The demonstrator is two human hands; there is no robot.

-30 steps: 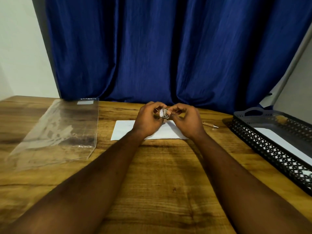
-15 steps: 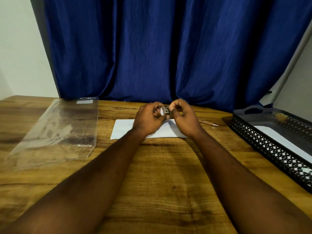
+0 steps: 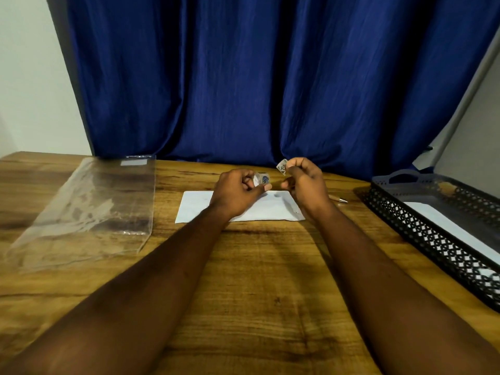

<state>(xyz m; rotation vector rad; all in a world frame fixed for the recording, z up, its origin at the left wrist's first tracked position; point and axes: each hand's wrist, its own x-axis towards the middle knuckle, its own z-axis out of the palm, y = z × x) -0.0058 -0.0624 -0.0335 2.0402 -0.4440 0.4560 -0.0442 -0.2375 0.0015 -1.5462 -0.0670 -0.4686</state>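
1. A person's 2 bare forearms reach from the bottom corners of the frame toward its middle, over a wooden desk [image 3: 257,280].
2. The left hand [image 3: 238,193], just left of centre, has its fingers curled round a small roll [image 3: 262,180] with a pale face and a blue mark on it. The thumb lies under the roll.
3. The right hand [image 3: 305,182], just right of centre, pinches a small printed piece [image 3: 282,166] between thumb and forefinger, with its other fingers curled in. The piece is tilted and sits a little higher in the frame than the roll.
4. The roll and the piece are near each other but apart. Whether a thin strip joins them cannot be told.
5. Both hands are held above a white sheet [image 3: 194,209] that lies flat on the desk at mid-frame. Its middle is hidden by the hands.
6. A pen [image 3: 338,198] lies on the desk just right of the right wrist, partly hidden by it.
7. A clear plastic bag [image 3: 89,209] lies flat at the left of the frame, well apart from the hands.
8. A black mesh tray [image 3: 422,228] stands at the right edge, with a white paper [image 3: 454,234] lying inside it.
9. A dark blue curtain [image 3: 243,77] fills the upper half of the frame behind the desk.
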